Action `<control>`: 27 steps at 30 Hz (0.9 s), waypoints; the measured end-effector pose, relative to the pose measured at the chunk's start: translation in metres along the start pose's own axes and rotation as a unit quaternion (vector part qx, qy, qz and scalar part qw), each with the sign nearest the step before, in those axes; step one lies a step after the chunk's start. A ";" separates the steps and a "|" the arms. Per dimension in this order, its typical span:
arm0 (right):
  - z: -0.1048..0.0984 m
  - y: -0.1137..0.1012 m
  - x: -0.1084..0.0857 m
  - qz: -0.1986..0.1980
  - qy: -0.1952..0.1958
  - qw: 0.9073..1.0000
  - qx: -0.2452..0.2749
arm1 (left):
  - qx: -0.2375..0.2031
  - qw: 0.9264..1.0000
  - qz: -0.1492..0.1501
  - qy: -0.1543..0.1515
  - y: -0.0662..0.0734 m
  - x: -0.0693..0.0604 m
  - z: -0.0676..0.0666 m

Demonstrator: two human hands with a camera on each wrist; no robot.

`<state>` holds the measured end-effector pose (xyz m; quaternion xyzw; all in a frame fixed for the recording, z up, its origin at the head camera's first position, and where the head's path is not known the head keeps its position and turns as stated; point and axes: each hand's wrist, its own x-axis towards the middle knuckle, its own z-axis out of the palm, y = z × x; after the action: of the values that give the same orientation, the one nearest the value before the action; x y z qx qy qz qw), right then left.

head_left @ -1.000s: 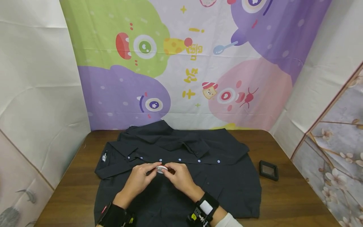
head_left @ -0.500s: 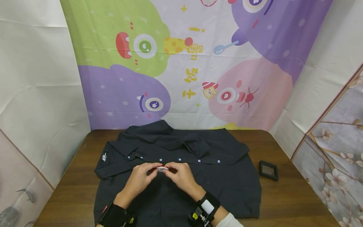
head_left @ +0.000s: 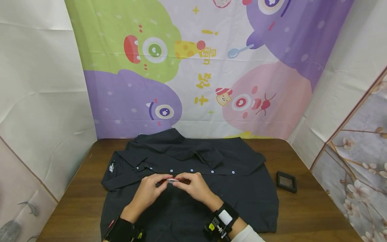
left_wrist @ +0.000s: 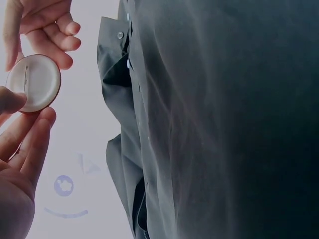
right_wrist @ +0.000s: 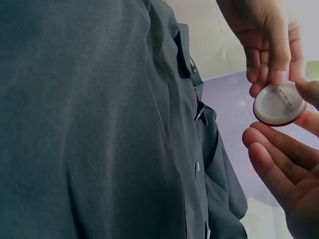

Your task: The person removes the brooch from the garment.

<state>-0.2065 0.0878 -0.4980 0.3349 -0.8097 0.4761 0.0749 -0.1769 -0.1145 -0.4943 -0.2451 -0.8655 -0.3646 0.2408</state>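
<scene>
A round pin-back badge is held over the dark shirt, its face tilted nearly edge-on in the head view. My left hand pinches its left side, and my right hand pinches the right side. In the left wrist view, the badge's pale back shows a thin pin, with my left thumb on it. From the right wrist, the same back and a reddish rim are visible, the left thumb tip beside the pin. Whether the pin is latched, I cannot tell.
The shirt lies across a brown wooden table, collar and row of pale buttons toward the far side. A small black framed case stands at the right. A cartoon-printed cloth hangs behind the table.
The badge has tipped from showing its pale back to lying nearly edge-on. My right wrist has shifted slightly to the right; my left hand stays in place.
</scene>
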 end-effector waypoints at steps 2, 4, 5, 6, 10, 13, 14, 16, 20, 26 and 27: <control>-0.001 0.000 0.001 0.007 -0.001 1.000 0.010 | 0.000 1.000 0.001 -0.001 0.000 0.000 0.000; -0.001 0.000 0.001 0.017 -0.002 1.000 0.021 | 0.001 1.000 0.003 -0.001 0.000 0.000 0.000; -0.002 -0.001 0.001 0.021 -0.002 0.999 0.025 | 0.002 1.000 0.003 -0.001 0.001 0.000 0.001; -0.002 -0.001 0.001 0.024 -0.002 0.999 0.028 | 0.002 1.000 0.003 0.000 0.001 0.000 0.001; -0.002 -0.002 0.000 0.040 0.000 0.999 0.027 | -0.001 1.000 0.005 0.002 0.001 0.000 0.002; -0.006 -0.016 0.000 0.055 -0.002 0.998 0.027 | -0.004 1.000 0.000 0.001 0.001 0.000 0.002; -0.006 -0.016 0.000 0.060 -0.004 0.998 0.026 | -0.005 1.000 -0.001 0.000 0.001 0.000 0.003; -0.007 -0.016 0.001 0.067 -0.007 0.997 0.029 | -0.006 1.000 -0.002 0.001 0.001 0.000 0.003; -0.002 -0.002 0.001 0.076 -0.010 0.996 0.040 | -0.006 1.000 0.004 0.004 0.000 -0.001 0.004; -0.005 0.001 0.000 0.077 -0.021 0.996 0.047 | -0.008 1.000 0.004 0.002 0.000 -0.001 0.004; -0.005 0.001 0.001 0.077 -0.022 0.996 0.045 | -0.008 1.000 0.004 0.002 0.000 -0.001 0.004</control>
<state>-0.2083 0.0921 -0.4954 0.2849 -0.8121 0.5093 0.0046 -0.1774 -0.1116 -0.4978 -0.2501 -0.8611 -0.3706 0.2420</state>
